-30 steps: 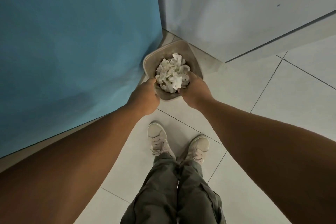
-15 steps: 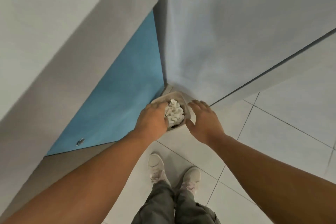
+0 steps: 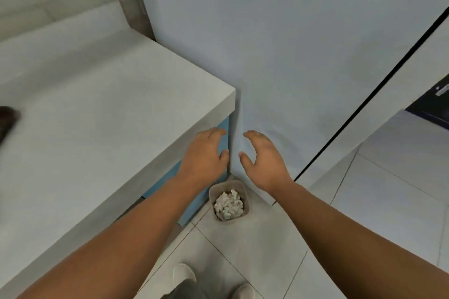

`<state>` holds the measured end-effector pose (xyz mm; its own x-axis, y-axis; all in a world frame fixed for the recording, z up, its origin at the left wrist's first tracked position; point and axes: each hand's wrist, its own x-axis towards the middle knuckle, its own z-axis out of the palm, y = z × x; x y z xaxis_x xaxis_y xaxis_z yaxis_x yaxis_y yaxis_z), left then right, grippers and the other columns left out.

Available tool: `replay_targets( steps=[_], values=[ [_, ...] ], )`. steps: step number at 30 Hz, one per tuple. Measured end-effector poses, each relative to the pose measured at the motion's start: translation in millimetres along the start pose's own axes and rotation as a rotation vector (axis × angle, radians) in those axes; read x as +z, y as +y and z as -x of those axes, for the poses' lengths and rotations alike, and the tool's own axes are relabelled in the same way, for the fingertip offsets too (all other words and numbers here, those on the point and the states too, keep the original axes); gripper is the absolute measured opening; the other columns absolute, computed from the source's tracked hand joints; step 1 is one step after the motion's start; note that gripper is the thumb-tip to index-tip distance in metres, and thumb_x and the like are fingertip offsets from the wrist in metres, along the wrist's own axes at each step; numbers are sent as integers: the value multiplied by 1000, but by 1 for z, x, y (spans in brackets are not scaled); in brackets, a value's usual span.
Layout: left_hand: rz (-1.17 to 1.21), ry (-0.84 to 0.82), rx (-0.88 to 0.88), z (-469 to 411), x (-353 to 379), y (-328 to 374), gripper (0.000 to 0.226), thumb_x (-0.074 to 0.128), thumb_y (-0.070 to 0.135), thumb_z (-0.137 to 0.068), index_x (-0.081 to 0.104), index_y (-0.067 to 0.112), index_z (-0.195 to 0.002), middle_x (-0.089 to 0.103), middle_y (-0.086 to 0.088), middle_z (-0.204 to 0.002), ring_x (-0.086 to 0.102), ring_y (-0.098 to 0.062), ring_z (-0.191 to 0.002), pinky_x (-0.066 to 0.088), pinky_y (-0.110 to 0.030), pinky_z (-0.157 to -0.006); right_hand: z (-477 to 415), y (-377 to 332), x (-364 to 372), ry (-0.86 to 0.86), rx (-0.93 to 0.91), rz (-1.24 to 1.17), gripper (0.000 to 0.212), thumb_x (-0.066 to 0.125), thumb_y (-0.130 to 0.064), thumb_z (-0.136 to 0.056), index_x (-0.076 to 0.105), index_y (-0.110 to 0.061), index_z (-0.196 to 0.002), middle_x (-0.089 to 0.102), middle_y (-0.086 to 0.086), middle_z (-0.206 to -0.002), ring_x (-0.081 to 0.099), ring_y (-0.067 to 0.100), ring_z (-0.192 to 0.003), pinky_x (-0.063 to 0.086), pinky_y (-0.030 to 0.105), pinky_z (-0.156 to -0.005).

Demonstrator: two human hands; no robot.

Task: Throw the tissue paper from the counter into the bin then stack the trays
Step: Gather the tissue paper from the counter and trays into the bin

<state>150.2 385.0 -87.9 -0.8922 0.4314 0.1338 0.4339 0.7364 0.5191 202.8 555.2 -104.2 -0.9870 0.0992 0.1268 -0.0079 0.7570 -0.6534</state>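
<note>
Tissue paper (image 3: 228, 205) fills bin (image 3: 213, 194); left hand (image 3: 204, 155), right hand (image 3: 263, 159) above, fingers spread, empty; trays unseen.

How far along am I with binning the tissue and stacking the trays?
Done: the tissue sits crumpled in the bin on the floor. Nothing is in hand; the left hand and right hand hover open and empty by the counter. Stacking is left, and no trays are in view.

The head view looks steeply down past the counter (image 3: 97, 116) to the floor (image 3: 255, 250).
</note>
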Motion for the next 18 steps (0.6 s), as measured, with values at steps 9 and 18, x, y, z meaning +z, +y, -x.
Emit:
replay_targets(
  steps=[9, 18],
  values=[
    [-53, 206, -50, 57, -119, -27, 43, 56, 30, -96, 50, 22, -138, 49, 7, -143, 39, -13, -133, 26, -18, -104, -16, -106, -5, -30, -222, -21, 46, 58, -20, -92, 50, -15, -137, 46, 4, -146, 37, 19, -138, 26, 31, -117],
    [-132, 294, -281, 140, -218, -141, 35, 59, 27, -93, 56, 26, -128, 56, 11, -133, 47, -13, -126, 34, -20, -99, -27, -236, 84, -185, -380, -42, 42, 55, -24, -96, 51, -18, -137, 45, -2, -147, 34, 13, -140, 20, 19, -113]
  ],
)
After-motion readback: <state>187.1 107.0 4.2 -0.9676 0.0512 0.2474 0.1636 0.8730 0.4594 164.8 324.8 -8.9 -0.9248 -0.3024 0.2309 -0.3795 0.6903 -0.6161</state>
